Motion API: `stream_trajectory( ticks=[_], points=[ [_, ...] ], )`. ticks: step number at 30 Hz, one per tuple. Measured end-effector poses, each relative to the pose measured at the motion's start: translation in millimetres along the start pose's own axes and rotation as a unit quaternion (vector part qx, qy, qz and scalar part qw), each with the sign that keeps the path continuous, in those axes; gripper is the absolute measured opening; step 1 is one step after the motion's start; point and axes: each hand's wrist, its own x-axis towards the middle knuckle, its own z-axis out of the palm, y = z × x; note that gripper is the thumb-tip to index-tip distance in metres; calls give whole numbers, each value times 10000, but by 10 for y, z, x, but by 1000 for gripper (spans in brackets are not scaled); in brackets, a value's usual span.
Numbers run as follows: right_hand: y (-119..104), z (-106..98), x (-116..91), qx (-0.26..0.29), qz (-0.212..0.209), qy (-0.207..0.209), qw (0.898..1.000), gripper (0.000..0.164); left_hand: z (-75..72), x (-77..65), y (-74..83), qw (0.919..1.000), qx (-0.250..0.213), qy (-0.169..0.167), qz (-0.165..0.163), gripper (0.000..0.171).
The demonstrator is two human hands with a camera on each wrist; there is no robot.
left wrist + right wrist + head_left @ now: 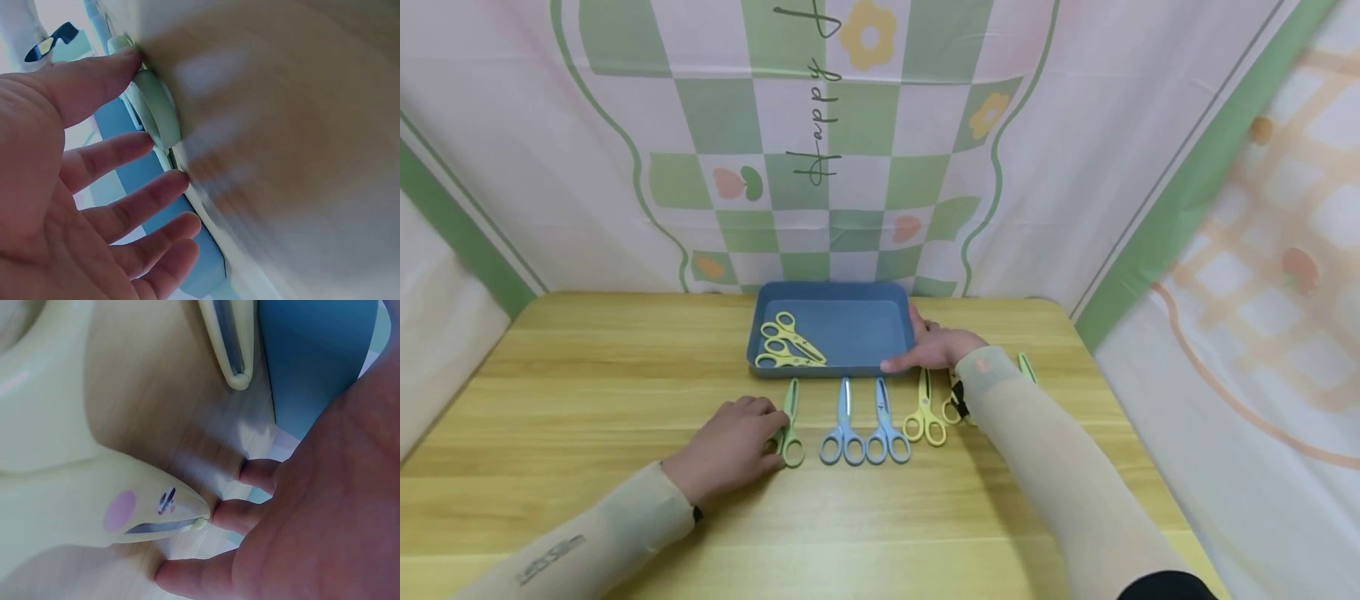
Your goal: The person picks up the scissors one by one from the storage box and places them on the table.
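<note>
On the wooden table my left hand (733,442) is at a pair of green scissors (792,421). In the left wrist view its thumb touches the green handle ring (159,109), and the other fingers extend loosely spread beside it. My right hand (936,346) lies against the right end of a blue tray (868,329), thumb along the front rim. The right wrist view shows its extended fingertips low by the tabletop, near the tip of yellow scissors (150,500). Two pairs of yellow scissors (797,343) lie inside the tray at its left.
In front of the tray stand in a row two blue scissors (844,425), yellow scissors (924,408) and another yellow pair partly under the right wrist. A green tip (1027,367) shows beyond the right forearm. A patterned cloth (820,167) hangs behind the table (587,358).
</note>
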Motion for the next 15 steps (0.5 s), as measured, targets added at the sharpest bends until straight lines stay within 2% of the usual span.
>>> stream_trajectory(
  ticks=[8, 15],
  points=[
    [9, 1, 13, -31, -35, -13, 10000, 148, -55, 44, 111, 9998, -78, -166, -101, 41],
    [33, -13, 43, 46, -168, -103, 9998, 152, -40, 56, 125, 9996, -7, -238, -182, 41]
  ],
)
